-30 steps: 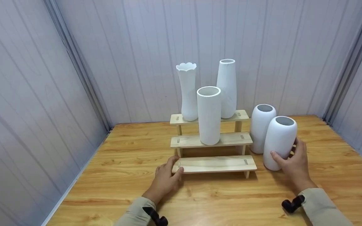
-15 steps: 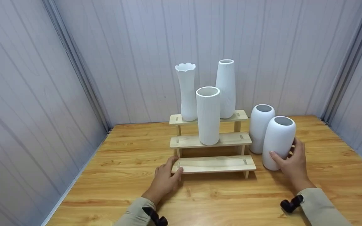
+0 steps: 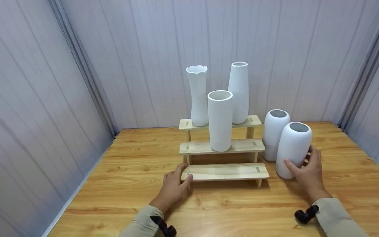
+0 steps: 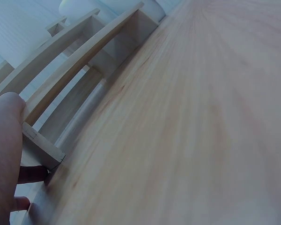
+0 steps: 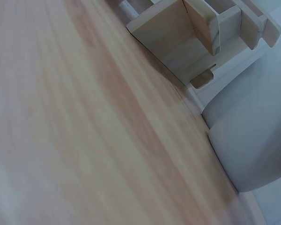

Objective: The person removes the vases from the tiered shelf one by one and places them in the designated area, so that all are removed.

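Observation:
A three-tier wooden display stand [image 3: 222, 172] stands on the table in the head view. My left hand [image 3: 173, 187] grips the left end of its lowest shelf, thumb at the front edge. In the left wrist view, fingertips [image 4: 33, 174] show beside the stand's leg. My right hand [image 3: 309, 172] holds the lower right side of a rounded white vase [image 3: 293, 144], which stands on the table right of the stand. A similar white vase [image 3: 272, 135] stands just behind it. In the right wrist view, the held vase [image 5: 257, 145] is large at the right edge.
A ribbed cylindrical vase [image 3: 220, 121] stands on the middle shelf. The top shelf bears a scalloped-rim vase [image 3: 198, 95] and a tall tapered vase [image 3: 240, 92]. Pale panel walls [image 3: 150, 65] enclose the wooden table [image 3: 127, 164] at the back and sides.

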The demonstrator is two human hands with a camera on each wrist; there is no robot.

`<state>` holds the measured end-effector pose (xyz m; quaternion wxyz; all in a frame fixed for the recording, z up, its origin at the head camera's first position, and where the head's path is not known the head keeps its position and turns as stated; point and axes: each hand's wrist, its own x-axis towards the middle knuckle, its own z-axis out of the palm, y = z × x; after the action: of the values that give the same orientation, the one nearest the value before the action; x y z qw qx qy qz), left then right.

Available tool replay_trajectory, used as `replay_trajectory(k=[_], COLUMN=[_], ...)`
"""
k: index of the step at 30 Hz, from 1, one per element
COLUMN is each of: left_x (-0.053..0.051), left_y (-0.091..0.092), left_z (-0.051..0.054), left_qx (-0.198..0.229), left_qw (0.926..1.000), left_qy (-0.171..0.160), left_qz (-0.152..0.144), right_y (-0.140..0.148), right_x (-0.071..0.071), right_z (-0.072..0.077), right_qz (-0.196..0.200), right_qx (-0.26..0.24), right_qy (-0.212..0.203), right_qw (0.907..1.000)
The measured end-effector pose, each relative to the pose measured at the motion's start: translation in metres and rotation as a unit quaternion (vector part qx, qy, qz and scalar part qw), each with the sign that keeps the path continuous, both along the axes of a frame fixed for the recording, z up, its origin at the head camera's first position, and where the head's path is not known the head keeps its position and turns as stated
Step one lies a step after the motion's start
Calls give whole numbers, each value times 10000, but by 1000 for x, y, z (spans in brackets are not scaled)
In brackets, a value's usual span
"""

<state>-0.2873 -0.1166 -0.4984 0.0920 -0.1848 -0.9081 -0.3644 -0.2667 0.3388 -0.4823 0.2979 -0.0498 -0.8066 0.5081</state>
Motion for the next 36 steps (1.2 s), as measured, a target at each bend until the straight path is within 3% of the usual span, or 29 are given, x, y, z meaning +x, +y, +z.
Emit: replay_trajectory(k=[19, 36], left_x=[-2, -3], left_y=[6, 1], left_z=[-3, -4], left_qx=[-83, -103], left_qw=[9999, 9998], left_qy=[62, 177], left_qz=[74, 77], right_y=[8, 3], right_x=[5, 0], right_z=[-1, 4], right_qz=[150, 424], right_qx=[-121, -244], right_qy=[-277, -118], right_qw=[9994, 9987])
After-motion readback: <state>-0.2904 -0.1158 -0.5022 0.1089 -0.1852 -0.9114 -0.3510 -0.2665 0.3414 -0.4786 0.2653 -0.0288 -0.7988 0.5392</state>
